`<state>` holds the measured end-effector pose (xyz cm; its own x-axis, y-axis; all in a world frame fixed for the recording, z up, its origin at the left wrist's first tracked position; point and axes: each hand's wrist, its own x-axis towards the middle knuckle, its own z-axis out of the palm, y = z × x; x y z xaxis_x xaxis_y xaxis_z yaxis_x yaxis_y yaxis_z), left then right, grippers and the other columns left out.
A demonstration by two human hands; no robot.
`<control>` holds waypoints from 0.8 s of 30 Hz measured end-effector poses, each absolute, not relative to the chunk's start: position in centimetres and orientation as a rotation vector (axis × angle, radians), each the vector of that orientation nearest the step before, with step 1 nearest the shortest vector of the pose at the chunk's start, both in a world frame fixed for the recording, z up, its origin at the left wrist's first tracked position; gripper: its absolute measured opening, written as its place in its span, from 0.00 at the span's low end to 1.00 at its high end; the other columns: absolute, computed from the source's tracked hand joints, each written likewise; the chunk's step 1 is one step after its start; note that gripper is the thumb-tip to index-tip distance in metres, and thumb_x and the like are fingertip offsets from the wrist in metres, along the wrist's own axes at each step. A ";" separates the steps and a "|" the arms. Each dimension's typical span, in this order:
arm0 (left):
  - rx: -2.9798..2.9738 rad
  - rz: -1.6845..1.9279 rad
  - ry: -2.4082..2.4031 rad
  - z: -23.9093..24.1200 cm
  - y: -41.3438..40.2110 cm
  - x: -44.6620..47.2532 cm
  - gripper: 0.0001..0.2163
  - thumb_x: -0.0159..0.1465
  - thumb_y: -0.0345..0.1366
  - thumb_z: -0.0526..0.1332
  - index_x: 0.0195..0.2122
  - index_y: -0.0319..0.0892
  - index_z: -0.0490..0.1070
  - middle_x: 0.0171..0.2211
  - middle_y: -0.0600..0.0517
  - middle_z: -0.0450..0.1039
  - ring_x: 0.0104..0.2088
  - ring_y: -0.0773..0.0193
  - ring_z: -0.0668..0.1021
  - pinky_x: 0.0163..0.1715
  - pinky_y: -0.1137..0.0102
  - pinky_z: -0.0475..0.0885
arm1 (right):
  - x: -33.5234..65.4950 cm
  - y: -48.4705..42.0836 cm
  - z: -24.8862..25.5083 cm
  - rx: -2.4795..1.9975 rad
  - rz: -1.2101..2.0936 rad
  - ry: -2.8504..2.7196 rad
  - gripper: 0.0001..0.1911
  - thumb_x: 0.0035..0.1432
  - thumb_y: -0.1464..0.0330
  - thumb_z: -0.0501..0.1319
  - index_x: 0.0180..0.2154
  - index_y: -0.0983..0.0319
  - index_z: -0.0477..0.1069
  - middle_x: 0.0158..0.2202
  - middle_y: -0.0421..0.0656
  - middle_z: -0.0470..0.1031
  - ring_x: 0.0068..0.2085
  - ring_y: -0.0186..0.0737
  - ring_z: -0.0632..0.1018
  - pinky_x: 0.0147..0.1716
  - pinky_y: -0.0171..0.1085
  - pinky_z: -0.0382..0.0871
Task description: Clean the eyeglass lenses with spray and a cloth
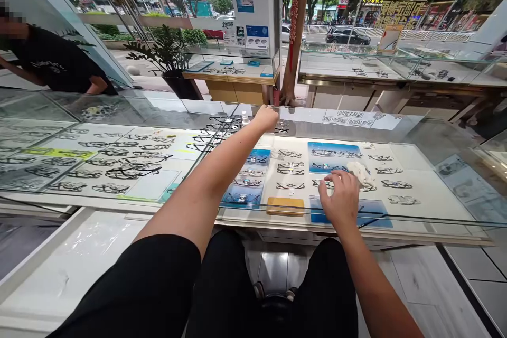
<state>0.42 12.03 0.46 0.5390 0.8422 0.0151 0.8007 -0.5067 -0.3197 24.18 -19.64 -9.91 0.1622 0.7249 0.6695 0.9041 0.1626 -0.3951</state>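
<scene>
My left hand (267,118) stretches far across the glass counter, its fingers curled closed. What it grips, if anything, is hidden. A dark pair of eyeglasses (282,127) shows just below and right of it. A small white bottle (244,118) stands left of that wrist. Over the near side of the counter, my right hand (341,198) has thumb and fingers apart, with nothing visible between them. A crumpled white cloth (359,173) lies right beside its fingers. Several dark eyeglasses (214,125) lie in a cluster left of my left forearm.
Under the glass counter top (435,211) are rows of eyeglass frames, blue display cards (249,169) and a yellow case (285,206). An open white drawer (79,264) juts out at lower left. Across the counter at left is a person (59,63) in black. More showcases (233,76) stand behind.
</scene>
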 end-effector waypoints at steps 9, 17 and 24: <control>-2.575 0.175 -1.411 0.5 10.9 -0.2 0.13 0.55 0.35 0.67 0.39 0.39 0.87 0.41 0.38 0.85 0.55 0.42 0.75 0.59 0.53 0.64 | 24.2 -19.4 -10.1 -1.613 -0.245 -1.599 0.10 0.72 0.63 0.60 0.41 0.59 0.77 0.51 0.53 0.81 0.57 0.59 0.75 0.58 0.55 0.67; -2.634 0.155 -1.425 0.5 7.3 -1.1 0.12 0.55 0.41 0.71 0.38 0.42 0.86 0.40 0.39 0.86 0.56 0.40 0.76 0.61 0.52 0.64 | 24.5 -18.9 -10.5 -1.666 -0.211 -1.601 0.11 0.71 0.62 0.59 0.41 0.59 0.77 0.52 0.54 0.81 0.56 0.60 0.75 0.58 0.56 0.66; -2.663 0.118 -1.362 1.8 2.5 -2.1 0.07 0.56 0.39 0.71 0.34 0.43 0.84 0.38 0.42 0.86 0.55 0.44 0.76 0.57 0.55 0.64 | 24.7 -18.5 -10.6 -1.702 -0.202 -1.596 0.11 0.70 0.62 0.57 0.39 0.59 0.76 0.48 0.54 0.80 0.54 0.59 0.74 0.56 0.55 0.65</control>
